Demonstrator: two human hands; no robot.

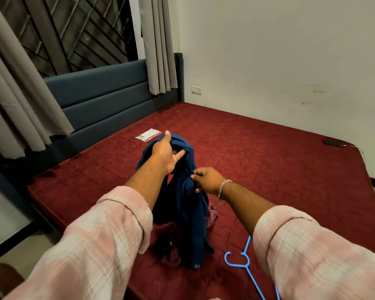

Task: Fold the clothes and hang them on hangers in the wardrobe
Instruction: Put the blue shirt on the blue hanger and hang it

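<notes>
The blue garment (182,202) hangs lengthwise, long axis vertical, its top bunched high and its lower end trailing onto the bed (268,159). The left hand (166,151) grips the top, arm stretched forward, forefinger pointing right. The right hand (206,179), lower and close by, pinches a fold at the garment's side; a bracelet (223,188) circles its wrist. One blue hanger (245,267) lies on the bed near the right sleeve (312,252), hook toward the left. One maroon cloth (164,231) lies under the garment.
</notes>
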